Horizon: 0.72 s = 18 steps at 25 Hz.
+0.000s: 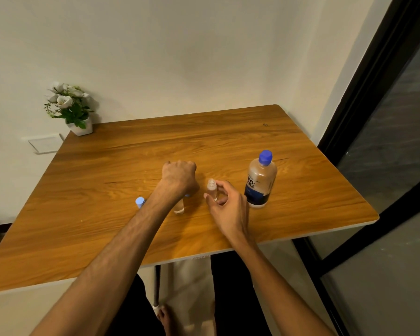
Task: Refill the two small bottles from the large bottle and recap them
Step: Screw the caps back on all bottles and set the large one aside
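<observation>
Clear plastic, uncapped and upright, the small bottle (212,189) sits mid-frame, pinched by the right hand (224,204) between thumb and fingers. Left of it, the left hand (178,177) is curled knuckles-up over a second small bottle (179,206), also upright; its grip is hidden. A blue cap (140,202) lies further left. Right of centre, the large bottle (261,180) stands capped on the wooden table (228,141).

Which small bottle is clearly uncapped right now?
The small bottle in the right hand; its threaded neck is bare. The left hand hides the other's top.
</observation>
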### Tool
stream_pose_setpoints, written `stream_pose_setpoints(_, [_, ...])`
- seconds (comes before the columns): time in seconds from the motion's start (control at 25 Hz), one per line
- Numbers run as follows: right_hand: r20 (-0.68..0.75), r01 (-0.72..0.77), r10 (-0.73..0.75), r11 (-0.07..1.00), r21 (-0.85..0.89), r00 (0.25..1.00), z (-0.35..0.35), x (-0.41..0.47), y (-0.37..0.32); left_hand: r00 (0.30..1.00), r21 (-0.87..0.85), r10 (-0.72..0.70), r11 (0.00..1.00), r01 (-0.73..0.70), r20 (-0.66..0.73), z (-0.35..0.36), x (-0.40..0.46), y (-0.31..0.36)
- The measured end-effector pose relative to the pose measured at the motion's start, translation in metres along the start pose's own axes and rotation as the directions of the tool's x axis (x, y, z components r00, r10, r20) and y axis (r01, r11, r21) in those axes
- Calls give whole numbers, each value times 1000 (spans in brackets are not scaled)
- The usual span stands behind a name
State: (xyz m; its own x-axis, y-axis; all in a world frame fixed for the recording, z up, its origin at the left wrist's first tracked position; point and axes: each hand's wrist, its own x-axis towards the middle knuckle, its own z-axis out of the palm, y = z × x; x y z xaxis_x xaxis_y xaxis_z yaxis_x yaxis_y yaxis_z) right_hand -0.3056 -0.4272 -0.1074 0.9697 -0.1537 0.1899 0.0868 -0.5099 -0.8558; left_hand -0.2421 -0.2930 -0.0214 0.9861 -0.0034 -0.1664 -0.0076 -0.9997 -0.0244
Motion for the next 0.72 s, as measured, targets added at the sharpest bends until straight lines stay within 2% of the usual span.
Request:
stream_pose_setpoints(0.12, [-2, -16, 16, 1000, -11, 1000, -5, -1, 1, 978, -296, 54, 948, -113, -200, -7, -6, -1])
stream_pose_setpoints(0.2, [-27, -24, 23, 1000, -7, 999, -5, -2, 2, 955, -403, 110, 889, -218, -274, -10, -16, 3])
stream_pose_setpoints(0.32, [-28, -30, 30, 1000, -1, 999, -4, -2, 3, 925, -374, 171, 878, -299, -339, -8, -24, 11])
stream_pose_setpoints(0.56, [-27, -41, 41, 999, 27, 999, -7, -3, 4, 887, -390, 148, 858, -336, -438, -15, -28, 10])
stream_pose_setpoints(0.72, [-12, -37, 37, 999, 27, 999, -8, -3, 4, 925, -321, 211, 894, -314, -317, -10, -30, 17])
